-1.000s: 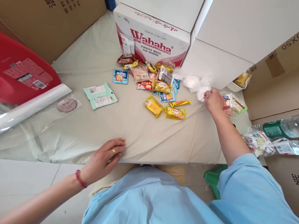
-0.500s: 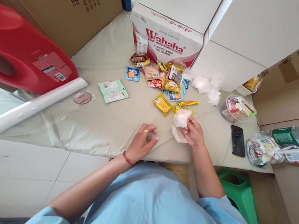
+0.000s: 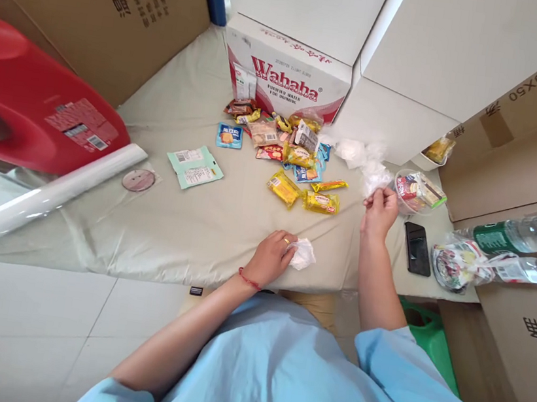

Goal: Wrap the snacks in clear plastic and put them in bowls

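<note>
Near the front edge of the table, my left hand (image 3: 271, 257) has its fingers closed on a crumpled, thin white plastic bag (image 3: 303, 254) that rests on the cloth. My right hand (image 3: 380, 210) reaches out to the right, its fingertips pinched at the lower end of another crumpled white bag (image 3: 375, 175). More white bags (image 3: 351, 152) lie beside that one, against the white cabinet. Between and beyond my hands are yellow-wrapped snacks (image 3: 321, 202) and a heap of small packets (image 3: 299, 155). A clear tub with packets (image 3: 418, 193) stands just right of my right hand.
A black phone (image 3: 417, 249) and plastic bottles (image 3: 531, 235) lie at the right. On the left are a red jug (image 3: 39, 98), a white roll (image 3: 51, 199), a round pink item (image 3: 138, 180) and a mint-green packet (image 3: 194, 167). A Wahaba-style printed carton (image 3: 285, 74) stands behind.
The white bag that was in my right hand is now in my left hand, lower on the table. My right hand has moved up and right to the other white bags.
</note>
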